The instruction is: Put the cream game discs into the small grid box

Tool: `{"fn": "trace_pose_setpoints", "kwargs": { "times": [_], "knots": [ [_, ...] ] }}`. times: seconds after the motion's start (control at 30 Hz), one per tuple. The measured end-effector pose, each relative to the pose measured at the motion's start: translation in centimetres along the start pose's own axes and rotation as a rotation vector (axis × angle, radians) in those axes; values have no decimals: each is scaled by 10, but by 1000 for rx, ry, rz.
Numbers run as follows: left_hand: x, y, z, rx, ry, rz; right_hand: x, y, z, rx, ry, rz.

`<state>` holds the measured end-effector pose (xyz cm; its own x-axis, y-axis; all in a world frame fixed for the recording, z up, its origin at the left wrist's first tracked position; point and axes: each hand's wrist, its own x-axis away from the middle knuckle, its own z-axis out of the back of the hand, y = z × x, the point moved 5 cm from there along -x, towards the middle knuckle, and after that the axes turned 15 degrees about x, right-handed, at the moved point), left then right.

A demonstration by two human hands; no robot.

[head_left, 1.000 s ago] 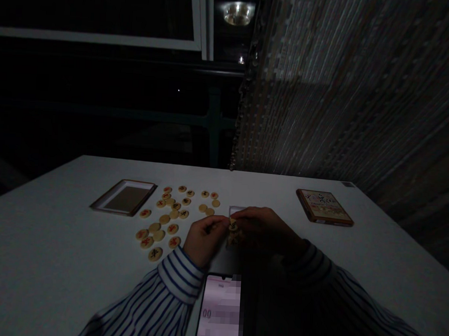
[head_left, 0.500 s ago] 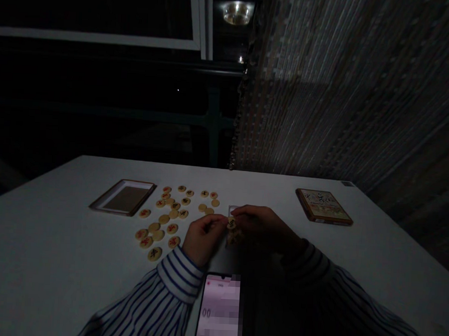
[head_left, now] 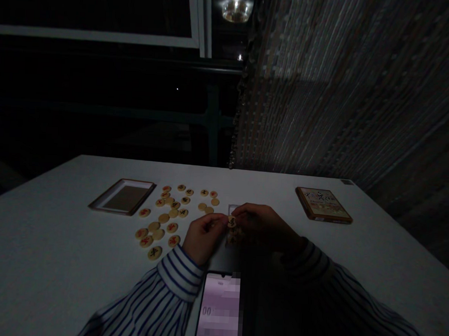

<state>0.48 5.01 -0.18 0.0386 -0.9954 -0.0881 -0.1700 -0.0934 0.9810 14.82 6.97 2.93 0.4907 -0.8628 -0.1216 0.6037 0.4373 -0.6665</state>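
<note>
Two hands are meeting near the middle of the frame. The left hand (head_left: 205, 236) is pinching the near edge of a piece (head_left: 231, 221) marked in black, its grip almost closed; the right hand (head_left: 268, 226) is curling its fingers against the other side, though shadow is hiding whether its grip is holding anything. The piece is showing in front of a clear case (head_left: 231, 208) where other pieces are lying dimly. The step in hand seems to be fitting this piece among them; the next move would be calling for level lowering and a gentle release. Farther out, loose pieces (head_left: 163, 218) are lying left of centre, a phone (head_left: 219, 308) is resting bottom centre, and an open box (head_left: 127, 198) at left and a printed box (head_left: 324, 204) at right are sitting on the tabletop (head_left: 54, 259).
</note>
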Motion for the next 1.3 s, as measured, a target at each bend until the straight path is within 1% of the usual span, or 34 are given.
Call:
{"fn": "trace_pose_setpoints", "kwargs": {
  "times": [0.3,0.53,0.77,0.9,1.07,1.3],
  "knots": [
    [0,1,0,-29,-13,-1,-1,-1,0,38,-2,11],
    [0,0,1,-28,-7,-14,0,-3,2,18,-1,5],
    [1,0,0,20,-1,19,0,2,-1,-31,0,7],
    [0,0,-1,15,-6,12,1,0,0,-6,4,4],
    [0,1,-1,-8,-13,-20,0,-1,0,47,11,39],
    [0,-1,0,-3,-15,-8,0,-2,2,117,20,54]
  ]
}}
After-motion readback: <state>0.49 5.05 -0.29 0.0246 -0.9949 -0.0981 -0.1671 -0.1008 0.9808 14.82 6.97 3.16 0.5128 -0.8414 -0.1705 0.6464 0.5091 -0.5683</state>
